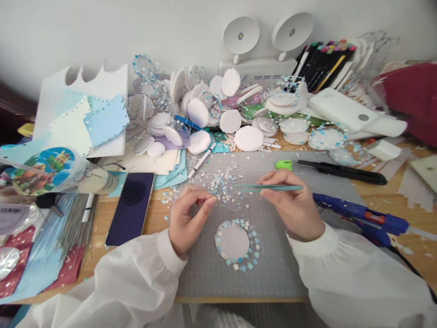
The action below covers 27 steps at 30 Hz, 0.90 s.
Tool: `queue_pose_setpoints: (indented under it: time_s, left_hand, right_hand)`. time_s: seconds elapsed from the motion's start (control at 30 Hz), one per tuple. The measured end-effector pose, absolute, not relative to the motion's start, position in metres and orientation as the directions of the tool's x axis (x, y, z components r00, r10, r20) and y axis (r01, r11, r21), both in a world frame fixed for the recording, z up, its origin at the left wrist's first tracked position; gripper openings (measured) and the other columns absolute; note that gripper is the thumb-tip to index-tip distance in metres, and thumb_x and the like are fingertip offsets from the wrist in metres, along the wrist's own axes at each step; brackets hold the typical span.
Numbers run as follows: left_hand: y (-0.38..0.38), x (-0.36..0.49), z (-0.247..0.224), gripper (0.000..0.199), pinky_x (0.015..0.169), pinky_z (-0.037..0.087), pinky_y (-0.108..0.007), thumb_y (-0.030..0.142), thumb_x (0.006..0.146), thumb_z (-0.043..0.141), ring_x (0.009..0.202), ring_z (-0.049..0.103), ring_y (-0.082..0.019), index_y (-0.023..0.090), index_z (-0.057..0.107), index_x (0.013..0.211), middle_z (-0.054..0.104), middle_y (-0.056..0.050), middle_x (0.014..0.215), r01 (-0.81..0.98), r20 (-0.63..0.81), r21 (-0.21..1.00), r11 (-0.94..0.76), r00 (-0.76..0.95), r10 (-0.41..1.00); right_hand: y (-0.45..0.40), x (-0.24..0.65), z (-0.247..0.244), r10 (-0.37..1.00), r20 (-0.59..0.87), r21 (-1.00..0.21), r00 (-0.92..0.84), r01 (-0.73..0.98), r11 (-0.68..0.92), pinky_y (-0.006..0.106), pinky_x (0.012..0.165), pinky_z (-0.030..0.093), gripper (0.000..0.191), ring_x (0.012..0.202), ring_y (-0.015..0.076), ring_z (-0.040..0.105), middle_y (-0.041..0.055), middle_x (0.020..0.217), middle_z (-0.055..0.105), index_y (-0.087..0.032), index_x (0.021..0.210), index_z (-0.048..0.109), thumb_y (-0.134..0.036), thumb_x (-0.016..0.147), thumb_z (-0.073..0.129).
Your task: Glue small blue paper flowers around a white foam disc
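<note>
My right hand (296, 207) holds teal tweezers (282, 187), whose tips point left over the grey cutting mat (205, 280). My left hand (189, 217) is raised above the mat, thumb and forefinger pinched together; anything between them is too small to make out. Between and behind the hands lies a scatter of tiny blue and white paper flowers (223, 184). Nearer the front edge, a round white disc (233, 241) rests on the mat, ringed by small blue and cream flowers.
A black phone (130, 208) lies left of the mat. On the right are a blue glue gun (362, 215), a black cutter (341, 171) and a green piece (284, 164). White discs (248, 138) pile up behind, before a two-headed lamp (259, 70). A clear tub (64, 168) stands left.
</note>
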<state>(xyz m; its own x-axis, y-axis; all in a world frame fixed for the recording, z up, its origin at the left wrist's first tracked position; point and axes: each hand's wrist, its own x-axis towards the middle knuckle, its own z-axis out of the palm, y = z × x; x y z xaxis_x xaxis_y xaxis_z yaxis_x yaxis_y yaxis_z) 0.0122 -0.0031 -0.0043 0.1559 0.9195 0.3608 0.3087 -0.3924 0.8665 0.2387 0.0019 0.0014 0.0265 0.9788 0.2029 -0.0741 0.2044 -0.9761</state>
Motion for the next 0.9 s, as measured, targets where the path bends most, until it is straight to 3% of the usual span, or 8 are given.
queue_pose_setpoints:
  time_s: [0.07, 0.17, 0.27, 0.4, 0.53, 0.73, 0.9]
  left_hand:
    - [-0.0034, 0.0117, -0.0028, 0.006, 0.069, 0.041, -0.03, 0.017, 0.084, 0.064, 0.07, 0.052, -0.015, 0.018, 0.065, 0.079, 0.058, -0.001, 0.072, 0.39, 0.407, 0.814, -0.431, 0.148, 0.902]
    - [-0.0022, 0.0107, -0.0015, 0.005, 0.071, 0.041, -0.032, 0.018, 0.081, 0.068, 0.072, 0.053, -0.016, 0.019, 0.068, 0.076, 0.057, -0.001, 0.072, 0.511, 0.462, 0.72, -0.47, 0.154, 0.874]
    - [0.0009, 0.0099, -0.0022, 0.006, 0.074, 0.042, -0.033, 0.02, 0.076, 0.074, 0.077, 0.053, -0.017, 0.02, 0.07, 0.08, 0.055, -0.002, 0.079, 0.578, 0.499, 0.669, -0.468, 0.117, 0.859]
    - [0.0035, 0.0094, -0.0047, 0.024, 0.079, 0.044, -0.035, 0.02, 0.076, 0.074, 0.085, 0.054, -0.019, 0.022, 0.071, 0.1, 0.055, -0.003, 0.091, 0.588, 0.489, 0.674, -0.448, 0.1, 0.866]
    - [0.0028, 0.0092, -0.0059, 0.004, 0.078, 0.041, -0.035, 0.021, 0.079, 0.072, 0.08, 0.054, -0.018, 0.022, 0.073, 0.083, 0.058, -0.002, 0.083, 0.598, 0.479, 0.659, -0.455, 0.132, 0.868]
    - [0.0028, 0.0096, -0.0064, 0.015, 0.078, 0.041, -0.036, 0.017, 0.08, 0.07, 0.082, 0.055, -0.019, 0.023, 0.074, 0.093, 0.059, -0.003, 0.086, 0.597, 0.452, 0.676, -0.432, 0.128, 0.883]
    - [0.0018, 0.0093, -0.0067, 0.002, 0.078, 0.04, -0.035, 0.023, 0.079, 0.072, 0.078, 0.055, -0.018, 0.023, 0.074, 0.079, 0.061, -0.002, 0.08, 0.604, 0.447, 0.665, -0.439, 0.148, 0.882]
  right_hand:
    - [0.0043, 0.2438, 0.0006, 0.967, 0.211, -0.971, 0.142, -0.081, 0.224, 0.028, 0.069, 0.049, 0.01, 0.083, 0.0156, 0.06, 0.001, 0.086, 0.062, -0.024, 0.079, 0.064, -0.024, 0.076, 0.073]
    - [0.005, 0.247, 0.0026, 0.948, 0.266, -0.963, 0.173, 0.004, 0.27, 0.029, 0.066, 0.047, 0.011, 0.078, 0.0158, 0.058, 0.0013, 0.081, 0.059, -0.023, 0.076, 0.061, -0.02, 0.077, 0.071]
    - [0.0025, 0.246, 0.0068, 0.94, 0.333, -0.935, 0.076, 0.155, 0.319, 0.029, 0.065, 0.047, 0.014, 0.075, 0.0157, 0.058, 0.0015, 0.079, 0.059, -0.022, 0.074, 0.057, -0.014, 0.077, 0.068]
    - [0.0008, 0.2456, 0.0097, 0.914, 0.386, -0.857, -0.127, 0.318, 0.406, 0.03, 0.065, 0.045, 0.018, 0.071, 0.0159, 0.058, 0.0015, 0.076, 0.059, -0.022, 0.073, 0.052, -0.009, 0.075, 0.065]
    - [0.0016, 0.2479, 0.0096, 0.892, 0.379, -0.793, -0.247, 0.411, 0.451, 0.03, 0.066, 0.044, 0.019, 0.071, 0.0161, 0.057, 0.0015, 0.076, 0.059, -0.022, 0.073, 0.049, -0.008, 0.076, 0.062]
    - [0.0022, 0.2478, 0.008, 0.852, 0.438, -0.712, -0.287, 0.468, 0.524, 0.03, 0.067, 0.045, 0.017, 0.072, 0.0167, 0.059, 0.0021, 0.078, 0.061, -0.022, 0.076, 0.05, -0.008, 0.078, 0.06]
    - [0.0027, 0.2475, 0.0049, 0.832, 0.461, -0.661, -0.308, 0.506, 0.554, 0.031, 0.067, 0.045, 0.018, 0.072, 0.0176, 0.059, 0.0024, 0.077, 0.061, -0.023, 0.077, 0.049, -0.008, 0.079, 0.059]
